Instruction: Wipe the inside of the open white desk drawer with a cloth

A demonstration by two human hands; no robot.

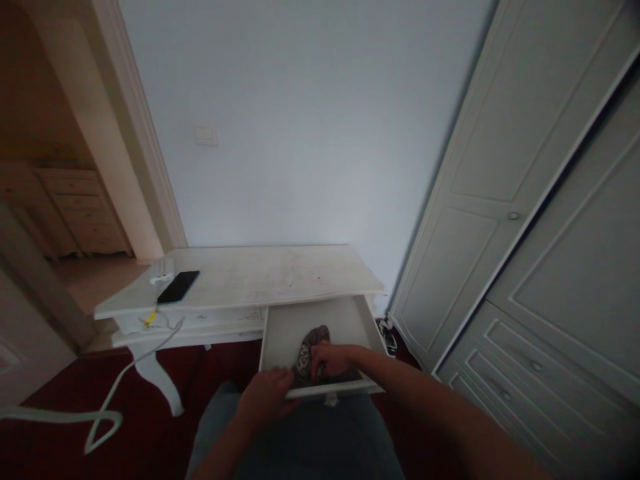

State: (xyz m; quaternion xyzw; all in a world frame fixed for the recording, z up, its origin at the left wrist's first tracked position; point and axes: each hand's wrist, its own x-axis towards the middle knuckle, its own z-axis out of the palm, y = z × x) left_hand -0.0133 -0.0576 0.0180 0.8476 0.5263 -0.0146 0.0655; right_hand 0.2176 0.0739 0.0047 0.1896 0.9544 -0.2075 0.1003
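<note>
A white drawer (285, 327) is pulled out from the right side of a low white table (260, 273). Inside it lies a dark patterned cloth item (305, 357), bunched up; its exact kind is unclear. My right hand (333, 359) reaches into the drawer with its fingers closed on this cloth. At the drawer's front left corner, my left hand (270, 390) grips the front panel's edge, fingers bent over it.
A phone (179, 287) and a white power strip (163, 270) lie at the table's left end. A white cable (120, 393) hangs to the floor. Shoes (387, 337) sit between table and wardrobe (455, 200). A doorway opens at far left.
</note>
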